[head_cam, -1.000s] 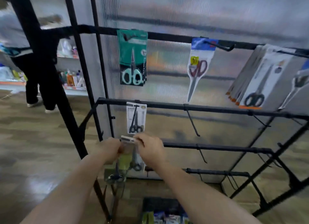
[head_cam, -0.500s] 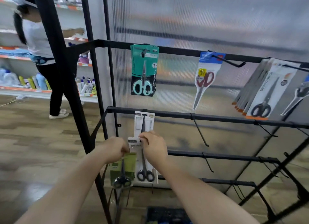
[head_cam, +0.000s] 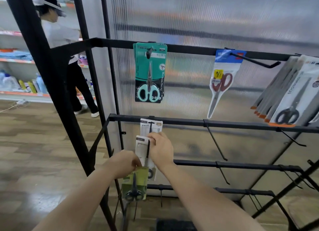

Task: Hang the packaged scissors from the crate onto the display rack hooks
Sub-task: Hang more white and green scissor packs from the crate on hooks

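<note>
My right hand (head_cam: pixel 161 149) pinches the top edge of a white scissors pack (head_cam: pixel 140 149) just below the second rail (head_cam: pixel 224 124), fingers curled on the card. The black hook (head_cam: pixel 148 148) jutting from that rail lies across the card's face, and I can't tell whether it is through the hole. My left hand (head_cam: pixel 124 163), lower below the rail, grips an olive-green pack (head_cam: pixel 136 184). Another white pack (head_cam: pixel 151 126) hangs right at the rail. I judge the step to be threading: I'd hold the card square to the hook, line its hole on the tip, slide it back toward the rail, and let go only once it hangs free. The grey packs (head_cam: pixel 293 96) above the rail at the right appear to read "SCISSORS". The teal pack (head_cam: pixel 150 73) above the rail has sideways lettering I can't make out, and the white cards' print is too small
</note>
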{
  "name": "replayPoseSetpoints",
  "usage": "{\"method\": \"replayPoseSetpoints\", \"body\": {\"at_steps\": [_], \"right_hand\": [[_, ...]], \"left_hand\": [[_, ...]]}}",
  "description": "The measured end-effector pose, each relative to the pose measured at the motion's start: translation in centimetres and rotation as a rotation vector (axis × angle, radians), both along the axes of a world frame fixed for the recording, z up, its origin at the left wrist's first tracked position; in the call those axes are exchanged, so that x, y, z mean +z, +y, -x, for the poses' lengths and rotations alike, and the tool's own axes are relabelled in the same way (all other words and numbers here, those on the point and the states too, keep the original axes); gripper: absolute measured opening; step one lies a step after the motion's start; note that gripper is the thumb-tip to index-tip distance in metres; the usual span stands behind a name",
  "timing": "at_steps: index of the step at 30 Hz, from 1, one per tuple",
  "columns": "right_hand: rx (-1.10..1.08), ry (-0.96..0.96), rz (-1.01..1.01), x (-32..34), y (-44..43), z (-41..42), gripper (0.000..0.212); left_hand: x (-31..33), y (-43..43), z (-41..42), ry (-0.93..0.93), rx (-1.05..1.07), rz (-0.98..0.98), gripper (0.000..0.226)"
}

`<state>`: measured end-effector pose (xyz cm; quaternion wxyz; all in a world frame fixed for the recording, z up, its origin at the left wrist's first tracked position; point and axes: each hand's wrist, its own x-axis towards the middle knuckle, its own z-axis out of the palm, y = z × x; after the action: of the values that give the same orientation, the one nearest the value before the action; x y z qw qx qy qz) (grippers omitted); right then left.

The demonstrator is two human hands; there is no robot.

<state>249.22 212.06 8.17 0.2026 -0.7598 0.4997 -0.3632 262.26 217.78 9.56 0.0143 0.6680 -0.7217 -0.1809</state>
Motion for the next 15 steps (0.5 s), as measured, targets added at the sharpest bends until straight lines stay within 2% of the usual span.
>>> {"method": "replayPoseSetpoints", "body": {"at_steps": [4, 6, 7, 9, 12, 15], "right_hand": [[-0.076, -0.041, -0.047, -0.1, -2.6, -0.7, 0.02], [-0.169, -0.156, -0.102, -0.2, -4.0, -1.3, 0.007], [-0.229, -0.23, -0.154, -0.2, -4.7, -1.6, 0.008], [-0.348, -0.307, -0.237, -0.3, -6.1, -2.2, 0.016], [-0.452, -0.278, -0.23, -0.5, -8.0, -2.6, 0.026], [-0.507, -0.273, -0.348, -0.7, -9.1, -2.5, 0.055]], "left_hand": [[-1.2, -1.1, 0.5, 0.062, 0.015, -0.035, 0.029], [-2.0, -1.5, 0.6, 0.068, 0.016, -0.047, 0.029], [-2.4, -1.7, 0.6, 0.07, 0.02, -0.057, 0.029], [-3.2, -2.0, 0.7, 0.084, 0.028, -0.084, 0.029], [-4.2, -2.3, 0.8, 0.103, 0.03, -0.108, 0.029], [-4.8, -2.6, 1.3, 0.098, 0.019, -0.097, 0.028]]}}
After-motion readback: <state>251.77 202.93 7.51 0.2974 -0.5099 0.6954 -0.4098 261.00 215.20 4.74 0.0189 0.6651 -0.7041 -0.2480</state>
